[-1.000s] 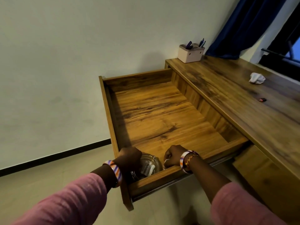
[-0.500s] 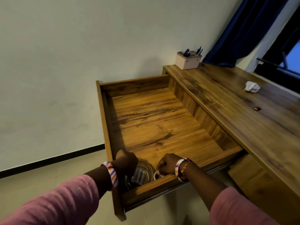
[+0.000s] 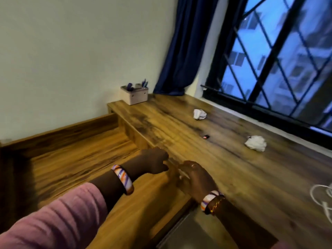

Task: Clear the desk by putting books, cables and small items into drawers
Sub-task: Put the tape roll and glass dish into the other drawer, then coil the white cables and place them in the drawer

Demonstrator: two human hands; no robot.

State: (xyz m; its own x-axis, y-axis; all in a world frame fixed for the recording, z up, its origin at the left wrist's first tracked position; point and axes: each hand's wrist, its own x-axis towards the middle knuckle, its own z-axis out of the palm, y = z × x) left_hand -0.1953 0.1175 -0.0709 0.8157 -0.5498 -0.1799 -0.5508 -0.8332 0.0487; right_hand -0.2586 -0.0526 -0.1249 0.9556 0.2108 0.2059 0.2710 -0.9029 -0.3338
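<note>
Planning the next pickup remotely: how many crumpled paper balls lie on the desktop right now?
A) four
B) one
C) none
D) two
D: one crumpled paper ball lies nearer the pen holder, and a second paper ball lies further right on the desk, near the window.

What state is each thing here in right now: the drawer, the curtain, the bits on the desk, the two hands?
Drawer: pulled open.
Curtain: drawn aside at the window's edge.
Pen holder: upright at the desk's far corner, pens inside.
Far paper ball: crumpled, lying on the desk.
Near paper ball: crumpled, lying on the desk.
White cable: loose on the desk, cut off by the frame.
Left hand: at the desk's edge, grip unclear.
Right hand: beside it, grip unclear.
</note>
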